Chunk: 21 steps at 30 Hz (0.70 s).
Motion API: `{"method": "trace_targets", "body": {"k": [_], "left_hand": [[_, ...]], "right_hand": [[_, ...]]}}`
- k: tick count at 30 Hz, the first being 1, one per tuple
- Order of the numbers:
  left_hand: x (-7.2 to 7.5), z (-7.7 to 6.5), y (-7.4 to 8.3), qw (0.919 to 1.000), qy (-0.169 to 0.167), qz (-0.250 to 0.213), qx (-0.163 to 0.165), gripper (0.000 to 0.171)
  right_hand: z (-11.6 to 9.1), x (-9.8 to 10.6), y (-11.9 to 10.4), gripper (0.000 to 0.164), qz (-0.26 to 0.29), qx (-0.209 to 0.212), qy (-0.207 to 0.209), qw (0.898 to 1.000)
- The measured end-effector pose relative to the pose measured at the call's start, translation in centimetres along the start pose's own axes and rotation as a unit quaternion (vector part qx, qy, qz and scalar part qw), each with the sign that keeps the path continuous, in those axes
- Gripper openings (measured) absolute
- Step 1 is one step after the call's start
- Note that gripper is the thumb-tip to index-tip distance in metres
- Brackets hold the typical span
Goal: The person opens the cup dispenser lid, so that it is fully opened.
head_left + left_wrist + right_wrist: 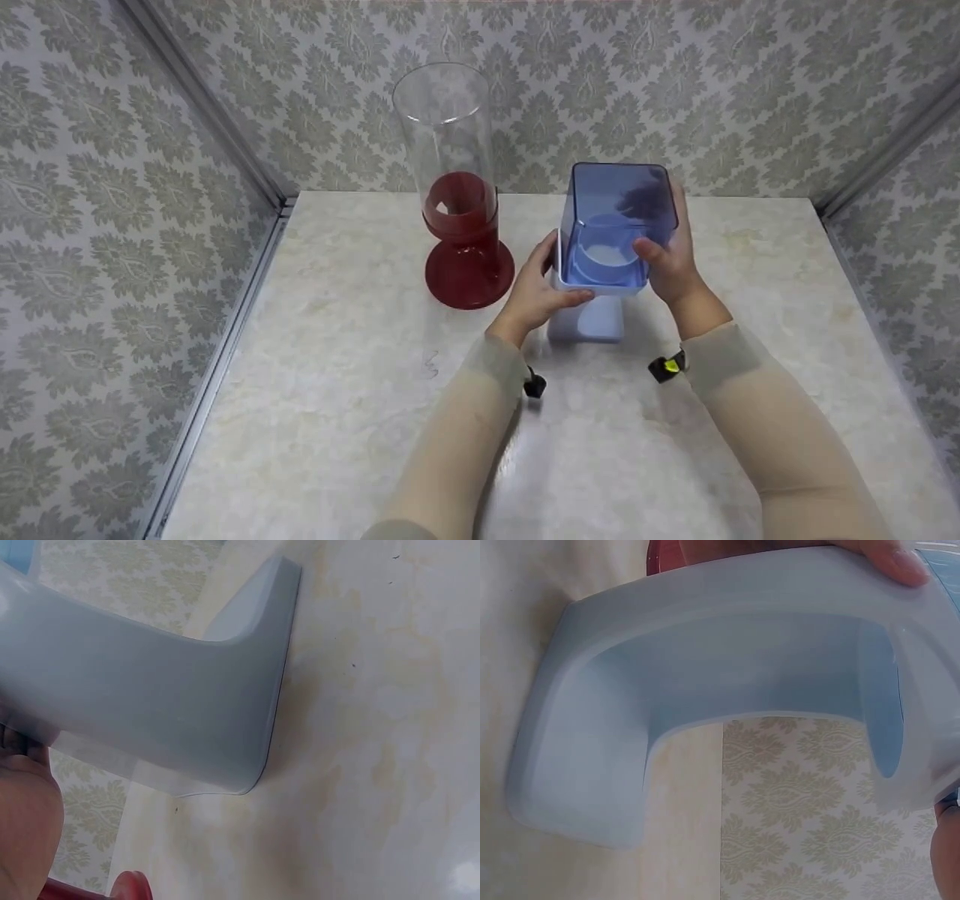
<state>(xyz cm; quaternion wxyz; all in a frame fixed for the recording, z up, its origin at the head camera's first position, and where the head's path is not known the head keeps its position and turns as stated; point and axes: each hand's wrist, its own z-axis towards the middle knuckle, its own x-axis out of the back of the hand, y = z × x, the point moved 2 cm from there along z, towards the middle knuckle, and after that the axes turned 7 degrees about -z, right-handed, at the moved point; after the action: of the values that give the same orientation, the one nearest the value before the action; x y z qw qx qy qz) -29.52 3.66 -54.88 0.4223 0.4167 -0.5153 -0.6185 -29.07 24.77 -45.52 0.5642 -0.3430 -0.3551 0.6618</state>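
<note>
A translucent blue square container (622, 195) sits in the top of a pale blue-white C-shaped stand (589, 319), with a round opening showing through its bottom. My left hand (536, 289) grips the stand's upper part from the left, thumb along its front edge. On the other side, my right hand (675, 262) holds the container, its thumb on the front and its fingers on the right side, partly hidden. In the right wrist view the stand (757, 660) shows its hollow inner curve. Its foot is down at the tabletop in the left wrist view.
Left of my hands stands a clear cylinder (450, 112), open at the top, on a red stand (469, 285) with a round foot. The marbled table (337, 420) meets patterned walls (540, 90) at the back and sides. Metal trim runs along the left edge.
</note>
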Motion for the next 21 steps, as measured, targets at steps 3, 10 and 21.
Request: {"method": "trace_targets", "body": {"k": [3,10,21], "left_hand": [[0.0,0.0,-0.1,1.0,0.001,0.001,0.002,0.124],[0.1,0.1,-0.3,0.9999,-0.007,0.004,-0.014,0.123],[0.0,0.1,-0.3,0.9999,-0.002,0.008,-0.011,0.124]], "right_hand": [[0.1,0.0,0.0,0.132,0.001,0.003,-0.004,1.0],[0.1,0.1,-0.1,0.135,-0.01,0.014,0.0,1.0],[1.0,0.5,-1.1,0.125,0.009,0.049,0.008,0.999]]}}
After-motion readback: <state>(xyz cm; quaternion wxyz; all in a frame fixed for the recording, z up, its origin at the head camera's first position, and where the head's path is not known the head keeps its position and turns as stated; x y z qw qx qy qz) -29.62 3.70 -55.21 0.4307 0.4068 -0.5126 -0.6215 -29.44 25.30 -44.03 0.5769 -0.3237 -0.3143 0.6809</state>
